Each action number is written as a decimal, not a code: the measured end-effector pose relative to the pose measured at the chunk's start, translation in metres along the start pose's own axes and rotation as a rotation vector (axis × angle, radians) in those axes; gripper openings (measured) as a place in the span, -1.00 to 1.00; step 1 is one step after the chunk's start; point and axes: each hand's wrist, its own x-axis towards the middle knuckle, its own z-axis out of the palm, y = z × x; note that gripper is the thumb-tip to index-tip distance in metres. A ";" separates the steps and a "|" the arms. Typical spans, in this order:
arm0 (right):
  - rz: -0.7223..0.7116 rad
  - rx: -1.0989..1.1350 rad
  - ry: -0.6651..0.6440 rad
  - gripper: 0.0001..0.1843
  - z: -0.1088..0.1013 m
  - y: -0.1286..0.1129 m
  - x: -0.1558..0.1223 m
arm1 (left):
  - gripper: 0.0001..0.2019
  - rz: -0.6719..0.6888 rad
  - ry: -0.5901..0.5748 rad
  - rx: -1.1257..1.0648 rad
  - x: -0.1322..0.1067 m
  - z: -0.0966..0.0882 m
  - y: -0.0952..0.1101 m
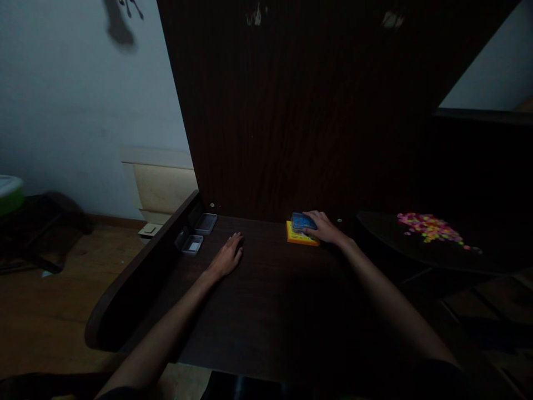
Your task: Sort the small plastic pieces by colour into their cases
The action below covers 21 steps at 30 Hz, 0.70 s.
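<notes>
Right hand grips a blue case above a yellow-orange box

The person's right hand has its thumb on the near side of the blue case and its fingers over the far side, grasping it. The blue case sits directly over the yellow-orange box, near the back of a dark desk; whether its underside touches the box cannot be told. The left hand lies palm down on the desk, fingers relaxed, holding nothing. Beyond its fingertips, toward the left edge, are two clear cases: a larger one farther back and a smaller one nearer, with something pale inside. A raised side board borders the desk on the left, and a tall dark panel stands behind it. To the right, on a dark side surface, a heap of small pink, yellow and orange pieces is spread out. Farther left, a green tub with a whitish lid stands before a pale wall, above a wooden floor
</notes>
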 end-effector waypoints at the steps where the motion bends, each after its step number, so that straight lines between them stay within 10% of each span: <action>1: -0.002 -0.014 -0.003 -0.35 0.000 0.000 0.002 | -0.56 -0.001 0.004 -0.003 0.000 0.000 0.001; 12: 0.021 -0.078 -0.101 -0.43 -0.011 -0.020 0.010 | -0.60 0.080 0.222 -0.002 -0.008 -0.014 0.018; 21: -0.424 0.061 -0.003 -0.43 -0.004 -0.119 -0.011 | -0.12 0.004 0.191 -0.601 -0.023 -0.007 0.071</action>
